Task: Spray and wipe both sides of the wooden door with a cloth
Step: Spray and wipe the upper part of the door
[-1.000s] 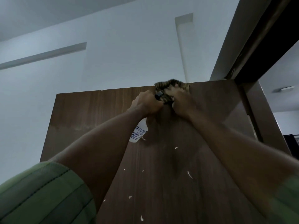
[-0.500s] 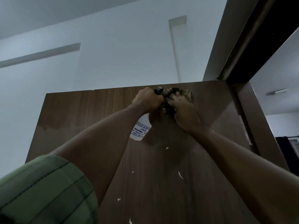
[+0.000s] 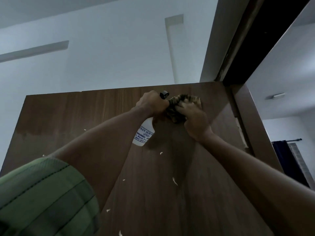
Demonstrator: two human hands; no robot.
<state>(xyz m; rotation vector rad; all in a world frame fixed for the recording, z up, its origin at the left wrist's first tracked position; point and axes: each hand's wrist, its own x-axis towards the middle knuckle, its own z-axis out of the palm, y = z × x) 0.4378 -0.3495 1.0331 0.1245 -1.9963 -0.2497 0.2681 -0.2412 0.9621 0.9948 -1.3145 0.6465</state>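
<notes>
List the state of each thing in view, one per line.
wooden door: open, flecked with pale specks
cloth: bunched, pressed against the door near its top
spray bottle: held, hanging down
left hand: grips the bottle
right hand: presses the cloth

Dim bluish light, soft focus, wide-angle bending at edges
</notes>
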